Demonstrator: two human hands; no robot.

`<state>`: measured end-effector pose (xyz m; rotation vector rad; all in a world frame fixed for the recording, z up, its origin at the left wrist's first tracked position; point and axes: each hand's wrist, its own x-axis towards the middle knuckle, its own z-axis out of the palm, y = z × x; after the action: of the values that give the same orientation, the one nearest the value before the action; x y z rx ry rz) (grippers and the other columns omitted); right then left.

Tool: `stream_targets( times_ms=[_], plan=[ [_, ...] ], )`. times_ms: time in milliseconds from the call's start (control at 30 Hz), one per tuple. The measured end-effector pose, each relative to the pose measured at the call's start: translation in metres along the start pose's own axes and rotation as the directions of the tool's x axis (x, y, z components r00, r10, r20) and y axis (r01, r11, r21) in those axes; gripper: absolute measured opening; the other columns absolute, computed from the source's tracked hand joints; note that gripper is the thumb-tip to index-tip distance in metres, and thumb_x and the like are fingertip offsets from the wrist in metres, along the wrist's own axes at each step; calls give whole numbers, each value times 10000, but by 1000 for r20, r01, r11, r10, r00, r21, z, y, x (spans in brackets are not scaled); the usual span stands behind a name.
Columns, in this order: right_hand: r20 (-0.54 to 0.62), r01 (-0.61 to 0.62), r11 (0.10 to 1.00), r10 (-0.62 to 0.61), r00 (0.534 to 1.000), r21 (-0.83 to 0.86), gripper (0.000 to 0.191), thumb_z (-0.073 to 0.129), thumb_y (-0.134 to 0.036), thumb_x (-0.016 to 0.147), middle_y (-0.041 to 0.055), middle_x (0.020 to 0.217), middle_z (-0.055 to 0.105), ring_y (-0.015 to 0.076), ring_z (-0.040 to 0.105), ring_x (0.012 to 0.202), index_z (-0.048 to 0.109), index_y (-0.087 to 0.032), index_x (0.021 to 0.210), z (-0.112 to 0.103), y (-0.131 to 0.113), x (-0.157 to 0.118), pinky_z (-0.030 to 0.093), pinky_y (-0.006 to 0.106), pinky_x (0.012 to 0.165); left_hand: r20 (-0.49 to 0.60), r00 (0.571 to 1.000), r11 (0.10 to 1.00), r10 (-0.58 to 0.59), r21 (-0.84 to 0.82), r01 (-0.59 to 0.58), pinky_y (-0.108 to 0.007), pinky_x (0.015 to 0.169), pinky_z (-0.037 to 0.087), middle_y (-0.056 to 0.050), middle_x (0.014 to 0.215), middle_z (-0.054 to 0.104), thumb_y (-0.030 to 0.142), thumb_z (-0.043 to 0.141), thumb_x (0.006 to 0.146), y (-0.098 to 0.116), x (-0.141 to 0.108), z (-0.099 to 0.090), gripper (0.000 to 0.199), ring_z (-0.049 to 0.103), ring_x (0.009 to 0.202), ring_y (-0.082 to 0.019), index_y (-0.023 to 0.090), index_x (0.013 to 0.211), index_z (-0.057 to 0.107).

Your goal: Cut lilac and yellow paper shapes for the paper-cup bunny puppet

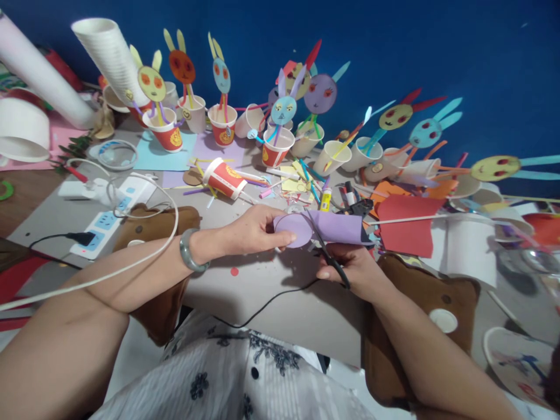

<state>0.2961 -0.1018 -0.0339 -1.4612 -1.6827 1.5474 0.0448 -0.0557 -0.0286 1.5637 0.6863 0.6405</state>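
My left hand [258,229], with a bracelet at its wrist, pinches a piece of purple paper [301,228] that bears a drawn round outline. My right hand [350,269] is closed on black scissors [326,251], whose blades lie at the right edge of the round part. From there the purple paper [341,226] stretches right as a curled strip over my right hand. Beneath the hands is the grey table [262,291], with a small red paper dot [234,271] on it.
Paper cups with rabbit-faced figures [165,128] line the back. Paper scraps [297,178], a yellow glue stick [326,199] and red paper [409,224] lie beyond my hands. A power strip [111,216] and white cable are left; brown cushions [420,326] flank the front edge.
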Motion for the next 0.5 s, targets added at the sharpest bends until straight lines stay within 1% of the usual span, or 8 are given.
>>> stream_targets(
  times_ms=[133,233,400,500],
  plan=[
    [-9,5,1000,-5,1000,-9,602,811,-720,563,-27,482,451,88,346,470,570,-168,565,1,-2,0,241,253,435,1,1000,998,-8,-65,8,-164,469,430,18,601,578,394,657,869,-1,0,0,276,520,502,-58,132,785,622],
    [-29,27,999,-28,999,-16,603,812,-729,552,-25,486,453,99,361,484,570,-177,565,2,-4,1,254,261,442,-44,999,995,1,-97,-5,-150,446,424,15,595,580,402,662,872,-1,1,1,298,512,488,-51,129,760,618],
    [-56,17,1000,-18,998,-12,630,765,-781,571,-18,512,472,107,366,498,574,-181,584,8,-7,0,276,273,464,-125,992,989,3,-145,-21,-137,421,397,25,573,563,422,656,885,0,0,3,328,504,464,-41,133,737,607],
    [-34,38,999,-39,999,-36,654,716,-814,602,-20,516,452,107,351,507,549,-182,577,12,-10,0,290,273,475,-122,992,987,-25,-158,5,-142,410,401,29,541,555,423,676,871,1,-1,5,318,511,447,-49,135,751,617]
  ],
)
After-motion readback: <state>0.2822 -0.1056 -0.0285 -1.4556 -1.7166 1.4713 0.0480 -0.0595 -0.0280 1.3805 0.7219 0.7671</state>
